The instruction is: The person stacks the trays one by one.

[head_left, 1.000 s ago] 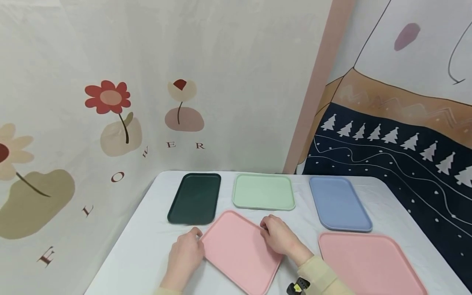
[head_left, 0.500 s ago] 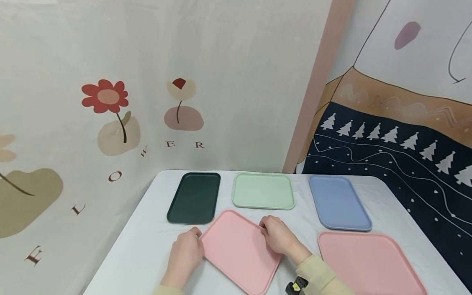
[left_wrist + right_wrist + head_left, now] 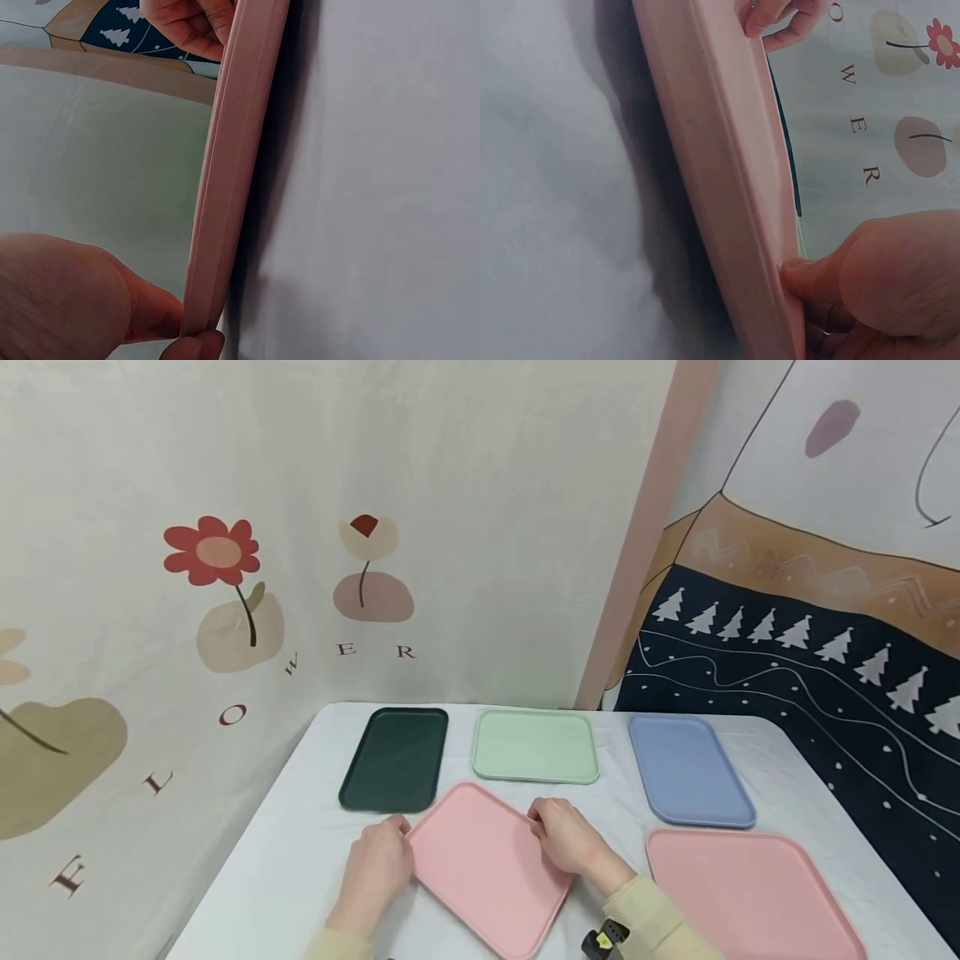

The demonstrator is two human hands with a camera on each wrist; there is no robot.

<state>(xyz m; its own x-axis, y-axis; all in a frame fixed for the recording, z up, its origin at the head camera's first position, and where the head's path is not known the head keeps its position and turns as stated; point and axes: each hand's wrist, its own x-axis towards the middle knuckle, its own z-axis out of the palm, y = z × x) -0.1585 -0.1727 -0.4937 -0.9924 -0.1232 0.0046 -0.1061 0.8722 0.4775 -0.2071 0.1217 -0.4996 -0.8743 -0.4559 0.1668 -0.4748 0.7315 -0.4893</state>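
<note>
Between the table's [image 3: 270, 877] side edges, our left hand [image 3: 375, 864] and right hand [image 3: 567, 837] pinch a pink, smooth, round-cornered tray [image 3: 486, 870].

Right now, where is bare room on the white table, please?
Widest: front left, between the table's left edge, dark green tray and left hand. Smaller: between the light green tray, blue tray and right hand. Crowded: around the pink tray both hands hold.
</note>
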